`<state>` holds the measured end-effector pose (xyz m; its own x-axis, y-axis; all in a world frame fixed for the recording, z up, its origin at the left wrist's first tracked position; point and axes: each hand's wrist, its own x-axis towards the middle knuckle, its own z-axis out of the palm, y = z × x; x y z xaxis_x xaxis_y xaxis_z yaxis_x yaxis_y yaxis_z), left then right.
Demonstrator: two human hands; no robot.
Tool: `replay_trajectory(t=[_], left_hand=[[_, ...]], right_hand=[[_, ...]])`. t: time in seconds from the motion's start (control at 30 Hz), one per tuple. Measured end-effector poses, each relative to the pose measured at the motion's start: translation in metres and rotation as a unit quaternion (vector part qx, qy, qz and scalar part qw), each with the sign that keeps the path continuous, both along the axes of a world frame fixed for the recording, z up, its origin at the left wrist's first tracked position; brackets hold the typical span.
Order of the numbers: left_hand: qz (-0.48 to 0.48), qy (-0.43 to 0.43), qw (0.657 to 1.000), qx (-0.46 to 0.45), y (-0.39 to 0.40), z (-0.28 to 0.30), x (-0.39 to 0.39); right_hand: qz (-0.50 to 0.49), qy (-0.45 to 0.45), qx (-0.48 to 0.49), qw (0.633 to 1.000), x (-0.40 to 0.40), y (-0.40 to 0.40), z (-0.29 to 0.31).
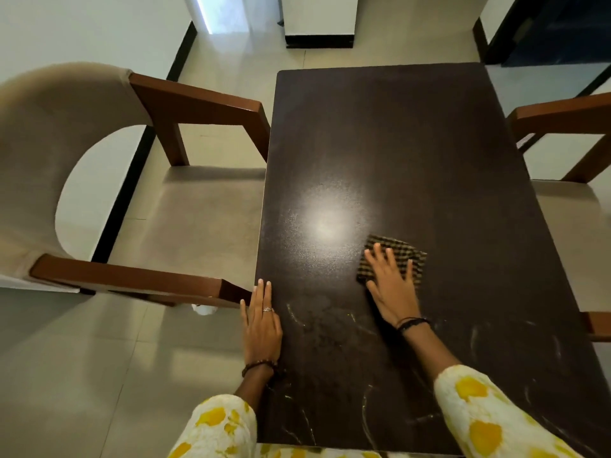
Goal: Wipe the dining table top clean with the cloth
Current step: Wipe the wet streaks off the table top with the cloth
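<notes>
Two hands on the counter (pixel 413 153), both palm-down. Right hand (pixel 393 289) lies flat on the cloth (pixel 401 254), fingers (pixel 390 261) spread apart and pressing on top of it, not clamped around it. Cloth is a small checked piece, dark brown and tan, folded into a rough square with one corner pointing away from the person; it sits on the right-centre of the counter, just beside a bright light reflection (pixel 327 223). Roughly half of the cloth is covered by the hand; the far edge and right side show. Left hand (pixel 263 322) rests flat at the counter's left edge, fingers together and straight, holding nothing, ring on one finger, bead bracelet at the wrist. Right wrist carries dark thread bands. Sleeves (pixel 489 418) are white with yellow blotches. Counter is a dark brown rectangular top, matte with fine speckle; pale streaks and smears (pixel 297 317) show on the near part between and below the hands, far part looks even. One chair (pixel 99 180) with wooden arms and beige upholstery stands at the left side, its arm close to the left hand. Another chair (pixel 568 127) is partly in view at the right edge.
</notes>
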<state>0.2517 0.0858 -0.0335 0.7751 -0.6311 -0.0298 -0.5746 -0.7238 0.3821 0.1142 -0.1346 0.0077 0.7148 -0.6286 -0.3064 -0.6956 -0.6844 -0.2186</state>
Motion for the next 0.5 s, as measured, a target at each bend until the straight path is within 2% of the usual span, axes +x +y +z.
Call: replay_trajectory(t=[0.17,0.3,0.37,0.5], left_hand=[[-0.010,-0.012,0.999,-0.028,-0.011,0.012,-0.034],[-0.050,0.003,0.998,-0.029,-0.033,0.010,-0.084],[-0.060,0.019,0.997,-0.036,-0.047,0.011,-0.108],[-0.125,0.015,0.992,-0.007,-0.070,0.008,-0.145]], right_hand=[[0.137,-0.007,0.028,0.990,0.042,0.045,0.005],[0.204,-0.018,0.023,0.979,0.028,0.033,0.000],[0.198,-0.032,0.027,0.979,0.008,0.017,-0.001],[0.101,-0.045,0.029,0.993,-0.056,-0.032,-0.005]])
